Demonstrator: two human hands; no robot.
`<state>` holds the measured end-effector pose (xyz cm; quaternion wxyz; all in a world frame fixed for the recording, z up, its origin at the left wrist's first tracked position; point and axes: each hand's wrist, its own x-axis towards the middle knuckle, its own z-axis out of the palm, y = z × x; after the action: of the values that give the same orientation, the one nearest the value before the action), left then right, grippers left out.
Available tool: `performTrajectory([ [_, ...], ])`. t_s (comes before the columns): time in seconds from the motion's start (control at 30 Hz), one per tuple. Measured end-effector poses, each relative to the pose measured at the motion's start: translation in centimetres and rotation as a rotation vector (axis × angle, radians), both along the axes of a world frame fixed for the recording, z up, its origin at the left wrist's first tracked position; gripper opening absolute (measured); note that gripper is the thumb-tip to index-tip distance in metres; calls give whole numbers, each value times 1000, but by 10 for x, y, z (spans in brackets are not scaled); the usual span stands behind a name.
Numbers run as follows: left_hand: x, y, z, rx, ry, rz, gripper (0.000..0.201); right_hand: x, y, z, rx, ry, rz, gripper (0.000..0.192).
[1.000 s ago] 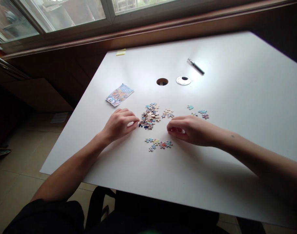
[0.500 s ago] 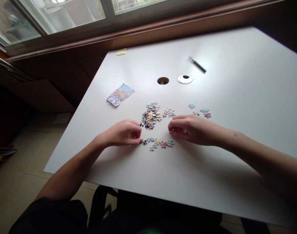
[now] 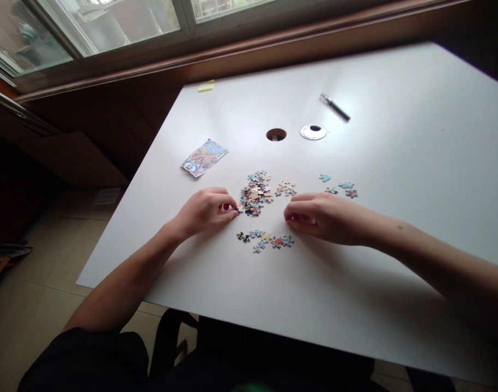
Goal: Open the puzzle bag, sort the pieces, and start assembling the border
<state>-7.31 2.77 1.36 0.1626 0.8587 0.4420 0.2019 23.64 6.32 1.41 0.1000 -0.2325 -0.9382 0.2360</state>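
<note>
My left hand [image 3: 206,212] is at the left edge of the loose pile of jigsaw pieces [image 3: 256,190], thumb and forefinger closed on a dark blue jigsaw piece [image 3: 239,210]. On the near side of the pile lies a joined strip of jigsaw pieces [image 3: 266,238], colored black, blue, yellow and red; neither hand touches it. My right hand [image 3: 314,218] rests on the table right of the strip, fingers curled together. Whatever its fingertips may hold is hidden. Just beyond it sits a small group of jigsaw pieces [image 3: 285,188].
Several separate pieces [image 3: 347,185] lie beyond my right wrist. A picture sheet [image 3: 204,158] lies at the left. Farther back are a round table hole [image 3: 276,134], a metal ring cover [image 3: 313,132], a dark pen [image 3: 335,106] and yellow tape [image 3: 206,86].
My left hand has left the black end of the joined strip and moved up to the pile's edge, onto a dark blue piece. My right hand has stayed nearly still.
</note>
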Motion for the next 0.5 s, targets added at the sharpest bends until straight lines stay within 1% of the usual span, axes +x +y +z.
performTrajectory([
  [0.1,-1,0,4,11,24,-43,13,0,0,0,-4,-2,-1,18],
  [0.2,-1,-1,6,36,72,-116,13,0,0,-1,3,13,1,18],
  [0.27,3,-3,6,62,89,-167,13,-1,-1,-1,18,48,18,17],
  [0.37,13,-7,-2,128,55,-203,14,-4,-4,-4,70,115,81,20],
  [0.5,27,-12,-17,187,-70,-175,14,-11,-12,-11,207,97,155,31],
])
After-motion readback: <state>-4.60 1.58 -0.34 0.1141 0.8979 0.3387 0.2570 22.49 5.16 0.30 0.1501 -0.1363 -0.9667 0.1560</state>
